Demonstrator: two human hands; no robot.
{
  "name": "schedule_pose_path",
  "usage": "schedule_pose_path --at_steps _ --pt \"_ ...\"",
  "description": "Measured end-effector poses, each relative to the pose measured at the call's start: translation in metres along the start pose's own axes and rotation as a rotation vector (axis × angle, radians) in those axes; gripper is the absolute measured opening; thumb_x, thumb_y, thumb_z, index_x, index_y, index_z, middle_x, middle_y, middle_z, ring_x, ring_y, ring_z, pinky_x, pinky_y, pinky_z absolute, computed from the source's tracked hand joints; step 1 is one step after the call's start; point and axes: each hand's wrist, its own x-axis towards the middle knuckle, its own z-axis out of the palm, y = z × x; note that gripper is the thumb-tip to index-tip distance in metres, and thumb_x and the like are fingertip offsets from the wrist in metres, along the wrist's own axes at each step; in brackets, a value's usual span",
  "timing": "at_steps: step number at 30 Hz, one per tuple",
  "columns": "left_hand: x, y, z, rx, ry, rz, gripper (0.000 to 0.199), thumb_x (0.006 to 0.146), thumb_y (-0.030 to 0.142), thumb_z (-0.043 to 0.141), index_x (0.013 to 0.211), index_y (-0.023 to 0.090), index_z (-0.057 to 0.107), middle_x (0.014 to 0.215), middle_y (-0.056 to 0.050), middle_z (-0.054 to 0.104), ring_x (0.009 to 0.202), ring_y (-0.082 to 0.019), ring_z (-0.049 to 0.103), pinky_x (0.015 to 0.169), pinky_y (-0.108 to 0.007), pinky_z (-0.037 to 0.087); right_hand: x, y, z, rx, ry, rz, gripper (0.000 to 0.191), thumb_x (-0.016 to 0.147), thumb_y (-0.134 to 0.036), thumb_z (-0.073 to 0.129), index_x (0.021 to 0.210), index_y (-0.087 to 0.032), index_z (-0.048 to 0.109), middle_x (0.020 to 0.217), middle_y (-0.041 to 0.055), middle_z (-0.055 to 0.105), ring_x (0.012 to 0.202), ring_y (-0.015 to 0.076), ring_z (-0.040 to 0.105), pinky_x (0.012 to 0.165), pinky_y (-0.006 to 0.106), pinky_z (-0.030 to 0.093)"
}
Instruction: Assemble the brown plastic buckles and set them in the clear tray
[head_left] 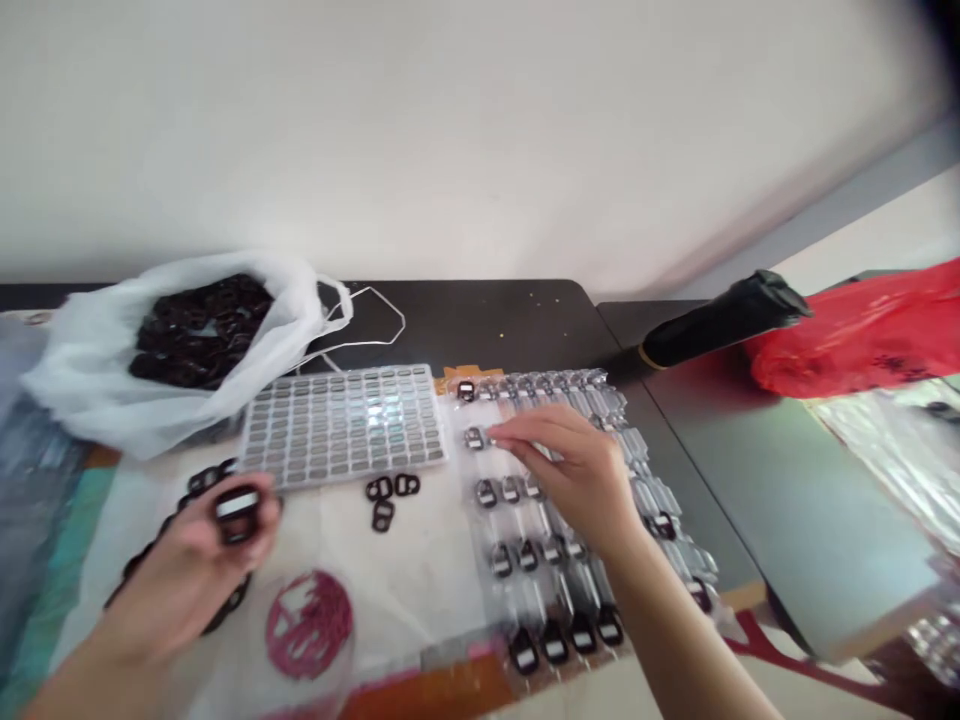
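glossy black plastic buckles (238,515), crinkled white plastic bag (97,385), matt dark tabletop (465,320)

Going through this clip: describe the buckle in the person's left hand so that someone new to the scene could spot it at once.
Start at the white plastic bag of black buckles at the far left of the dark table. Just below the bag is the person's left hand. The black plastic buckle pinched in its fingers is the one: the other buckles nearby lie on the surface, while this one is held up.
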Motion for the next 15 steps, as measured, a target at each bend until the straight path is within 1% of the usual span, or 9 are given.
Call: schedule_pose_path --at_steps 2,4,7,9,11,15 --pt "-0.006 0.001 0.022 0.022 -0.165 0.025 0.054 0.045 0.058 0.093 0.085 0.024 0.080 0.069 -0.004 0.066 0.053 -0.010 0.046 0.050 -0.022 0.040 -0.008 -0.029 0.009 0.134 0.008 0.013 0.010 0.087 -0.018 0.069 0.088 -0.026 0.075 0.081 -0.0009 0.075 0.077 0.0169 0.068 0.072 0.033 0.055" --pt "-0.012 0.003 0.039 0.025 -0.337 0.020 0.053 0.048 0.057 0.092 0.088 0.023 0.081 0.070 -0.005 0.066 0.054 -0.010 0.047 0.053 -0.022 0.041 -0.013 -0.058 0.021 0.215 0.028 0.016 0.009 0.086 -0.020 0.071 0.086 -0.027 0.076 0.078 -0.0011 0.075 0.075 0.0171 0.068 0.072 0.034 0.055" --pt "-0.020 0.003 0.051 0.010 -0.500 0.027 0.050 0.057 0.057 0.089 0.094 0.024 0.080 0.077 -0.006 0.069 0.059 -0.011 0.051 0.057 -0.023 0.042 -0.015 -0.100 0.037 0.223 0.084 0.031 0.009 0.086 -0.024 0.072 0.085 -0.029 0.079 0.079 0.0006 0.074 0.079 0.0181 0.066 0.074 0.036 0.055" --pt "-0.025 0.002 0.053 -0.015 -0.573 0.041 0.051 0.059 0.057 0.087 0.096 0.023 0.080 0.079 -0.007 0.069 0.061 -0.011 0.053 0.059 -0.023 0.043 -0.014 -0.123 0.044 0.195 0.124 0.031 0.009 0.086 -0.026 0.072 0.086 -0.030 0.079 0.080 0.0012 0.071 0.081 0.0181 0.065 0.073 0.035 0.054" --pt "-0.028 0.001 0.052 -0.042 -0.612 0.057 0.053 0.059 0.058 0.087 0.098 0.021 0.079 0.079 -0.007 0.068 0.063 -0.012 0.053 0.059 -0.023 0.043 -0.014 -0.140 0.049 0.180 0.155 0.011 0.009 0.087 -0.026 0.072 0.087 -0.031 0.080 0.079 0.0011 0.069 0.081 0.0175 0.063 0.072 0.034 0.053" --pt "-0.032 0.002 0.048 -0.067 -0.629 0.114 0.057 0.061 0.061 0.084 0.098 0.018 0.079 0.075 -0.005 0.064 0.062 -0.011 0.051 0.057 -0.023 0.040 -0.014 -0.158 0.055 0.160 0.159 -0.024 0.011 0.087 -0.025 0.072 0.088 -0.032 0.080 0.079 0.0006 0.068 0.080 0.0170 0.062 0.072 0.034 0.053"
